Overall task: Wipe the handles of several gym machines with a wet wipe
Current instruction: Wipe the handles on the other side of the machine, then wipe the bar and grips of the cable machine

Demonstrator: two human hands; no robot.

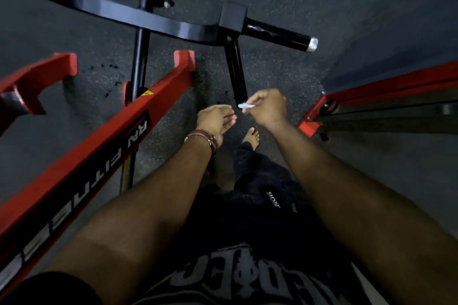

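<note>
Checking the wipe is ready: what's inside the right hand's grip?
The right hand pinches a small white wet wipe; only its end pokes out, and the rest is hidden by the fingers.

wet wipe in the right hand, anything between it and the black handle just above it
Nothing visible does. The right hand pinches the wet wipe right at the lower end of the black handle; the left hand sits off to the side.

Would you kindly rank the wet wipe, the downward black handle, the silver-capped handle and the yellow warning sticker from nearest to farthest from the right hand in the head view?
1. wet wipe, pinched in the right hand
2. downward black handle, just above-left
3. silver-capped handle, higher up
4. yellow warning sticker, far left on the red frame
</note>
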